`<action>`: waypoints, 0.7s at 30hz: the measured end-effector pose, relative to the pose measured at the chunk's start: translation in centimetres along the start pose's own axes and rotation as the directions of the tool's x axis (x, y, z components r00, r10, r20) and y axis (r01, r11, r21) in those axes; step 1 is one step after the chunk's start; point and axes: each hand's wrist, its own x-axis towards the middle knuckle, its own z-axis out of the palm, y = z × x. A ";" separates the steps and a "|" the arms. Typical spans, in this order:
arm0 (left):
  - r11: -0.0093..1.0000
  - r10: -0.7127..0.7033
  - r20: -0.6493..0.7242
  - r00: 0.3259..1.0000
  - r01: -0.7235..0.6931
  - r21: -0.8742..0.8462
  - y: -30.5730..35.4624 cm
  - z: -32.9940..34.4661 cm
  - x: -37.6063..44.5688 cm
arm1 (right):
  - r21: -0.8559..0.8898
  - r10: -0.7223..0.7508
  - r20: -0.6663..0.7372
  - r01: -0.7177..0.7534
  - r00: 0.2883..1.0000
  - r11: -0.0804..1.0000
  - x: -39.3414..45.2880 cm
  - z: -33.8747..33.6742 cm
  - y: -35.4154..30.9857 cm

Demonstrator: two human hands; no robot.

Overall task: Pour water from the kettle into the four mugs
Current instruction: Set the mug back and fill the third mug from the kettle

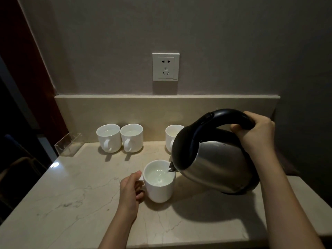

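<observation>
Head view of a marble countertop (71, 200) set against a grey wall. The right hand (256, 133) is wrapped firmly around the black handle of a stainless-steel kettle (215, 159), which is held clear of the counter and tipped to the left so that its spout (171, 168) sits just over the right-hand rim of the front mug (159, 184). This white mug stands upright on the counter near the middle of the view, and liquid is visible inside it. The left hand (130, 190) is curled around the mug's handle on its left side, fingers closed on it. Three further white mugs stand at the back of the counter against the low stone upstand: a left mug (108, 138) and a middle mug (132, 137) just beside each other, handles facing the viewer, and a right mug (173, 136) set apart from them and partly hidden behind the kettle's lid. All three appear to hold liquid. A clear plastic holder (69, 145) rests at the counter's far left corner. A white wall socket (165, 66) is mounted above the upstand.
</observation>
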 end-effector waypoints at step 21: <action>1.000 -0.014 -0.017 1.000 0.014 -0.028 -0.1 0.0 0.1 | 0.005 0.072 -0.014 -0.072 0.997 0.997 -0.5 0.0 0.7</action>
